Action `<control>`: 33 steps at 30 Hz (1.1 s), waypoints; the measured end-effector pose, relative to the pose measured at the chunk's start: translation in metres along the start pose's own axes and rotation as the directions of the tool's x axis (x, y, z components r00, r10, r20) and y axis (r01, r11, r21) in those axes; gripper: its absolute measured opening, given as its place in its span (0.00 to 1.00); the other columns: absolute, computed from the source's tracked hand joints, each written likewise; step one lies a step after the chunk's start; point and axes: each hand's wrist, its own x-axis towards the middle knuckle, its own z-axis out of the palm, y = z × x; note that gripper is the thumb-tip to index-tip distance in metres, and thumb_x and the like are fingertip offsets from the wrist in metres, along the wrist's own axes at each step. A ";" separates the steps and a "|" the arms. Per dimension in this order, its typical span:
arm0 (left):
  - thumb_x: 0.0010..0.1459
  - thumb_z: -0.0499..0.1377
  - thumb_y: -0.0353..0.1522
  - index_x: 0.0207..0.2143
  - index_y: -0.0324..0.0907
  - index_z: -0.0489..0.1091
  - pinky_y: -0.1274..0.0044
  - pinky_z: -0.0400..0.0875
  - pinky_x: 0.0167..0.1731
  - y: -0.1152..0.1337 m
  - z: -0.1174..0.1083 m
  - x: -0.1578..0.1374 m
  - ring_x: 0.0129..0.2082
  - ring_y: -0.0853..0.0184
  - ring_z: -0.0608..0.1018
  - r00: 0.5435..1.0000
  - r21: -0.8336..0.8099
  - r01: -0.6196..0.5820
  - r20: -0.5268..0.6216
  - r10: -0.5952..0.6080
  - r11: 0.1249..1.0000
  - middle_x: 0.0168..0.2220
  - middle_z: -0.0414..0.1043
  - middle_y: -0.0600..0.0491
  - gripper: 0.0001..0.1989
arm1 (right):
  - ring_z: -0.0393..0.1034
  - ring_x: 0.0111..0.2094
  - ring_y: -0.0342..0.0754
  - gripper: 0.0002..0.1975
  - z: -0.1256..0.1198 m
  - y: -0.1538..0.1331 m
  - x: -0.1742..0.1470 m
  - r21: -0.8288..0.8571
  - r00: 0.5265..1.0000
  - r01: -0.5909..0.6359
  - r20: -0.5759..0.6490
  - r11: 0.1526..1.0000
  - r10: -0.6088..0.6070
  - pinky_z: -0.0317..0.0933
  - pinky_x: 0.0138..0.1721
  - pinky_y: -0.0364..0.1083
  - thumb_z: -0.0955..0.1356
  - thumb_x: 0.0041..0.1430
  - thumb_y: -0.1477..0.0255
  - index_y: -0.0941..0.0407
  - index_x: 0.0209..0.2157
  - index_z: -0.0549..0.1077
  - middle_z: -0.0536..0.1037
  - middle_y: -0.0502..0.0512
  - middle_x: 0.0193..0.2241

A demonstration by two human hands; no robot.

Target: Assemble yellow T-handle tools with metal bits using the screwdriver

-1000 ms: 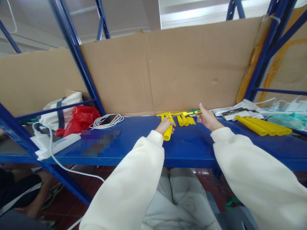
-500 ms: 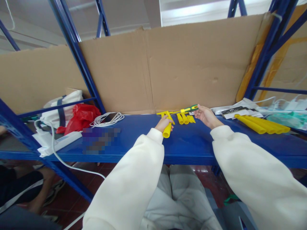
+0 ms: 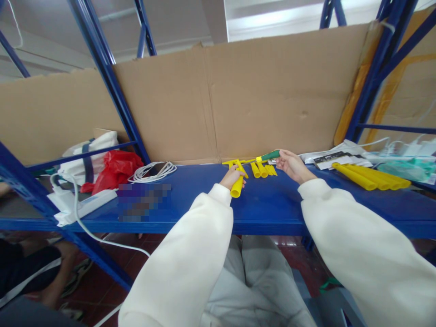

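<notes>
My left hand is closed around a yellow T-shaped plastic piece, whose round hollow end faces me and whose crossbar lies at the far side. In my right hand the fingers pinch the end of a screwdriver with a green and yellow handle. Its shaft points left and reaches the head of the yellow piece; the exact contact of the tip is too small to make out. Between my hands, several more yellow pieces lie on the blue shelf.
Several yellow tubes lie at right, near white packets and a green bag. Leftward are a coiled white cable, a red bag and a power strip. Cardboard walls the back. Another person's leg shows lower left.
The screwdriver handle has turned about its long axis in my right fingers, its green side now facing me. My left hand keeps the yellow piece in the same place.
</notes>
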 end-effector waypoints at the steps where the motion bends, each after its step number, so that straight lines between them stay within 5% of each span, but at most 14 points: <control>1: 0.57 0.54 0.21 0.63 0.39 0.56 0.82 0.66 0.17 0.000 0.000 0.000 0.17 0.73 0.69 1.000 0.002 0.002 -0.005 -0.002 1.000 0.27 0.65 0.58 0.31 | 0.65 0.21 0.39 0.11 0.000 0.000 0.000 0.007 1.000 0.001 0.011 1.000 -0.001 0.60 0.22 0.38 0.75 0.57 0.66 0.53 0.31 0.71 0.69 0.45 0.19; 13: 0.57 0.56 0.23 0.63 0.40 0.56 0.81 0.66 0.18 -0.002 -0.002 0.003 0.17 0.73 0.70 1.000 0.007 -0.007 0.028 0.007 1.000 0.27 0.66 0.58 0.31 | 0.64 0.19 0.39 0.15 0.006 -0.007 -0.004 0.037 0.998 -0.018 -0.067 0.999 0.021 0.59 0.19 0.37 0.75 0.58 0.66 0.55 0.26 0.67 0.70 0.47 0.18; 22: 0.57 0.54 0.21 0.64 0.39 0.56 0.81 0.66 0.18 0.001 0.000 0.000 0.17 0.73 0.69 1.000 0.008 0.004 0.017 -0.004 1.000 0.27 0.66 0.57 0.31 | 0.54 0.14 0.37 0.20 0.009 -0.007 -0.008 0.012 0.998 -0.014 -0.058 1.000 0.015 0.52 0.15 0.37 0.76 0.56 0.60 0.54 0.24 0.64 0.63 0.43 0.14; 33: 0.58 0.53 0.21 0.63 0.40 0.56 0.82 0.65 0.17 0.000 0.001 0.001 0.17 0.74 0.69 1.000 0.010 -0.005 -0.005 0.005 1.000 0.28 0.65 0.58 0.30 | 0.62 0.19 0.37 0.13 0.012 -0.009 -0.010 0.051 1.000 -0.002 -0.012 0.999 0.002 0.60 0.22 0.36 0.74 0.60 0.69 0.55 0.26 0.69 0.69 0.45 0.18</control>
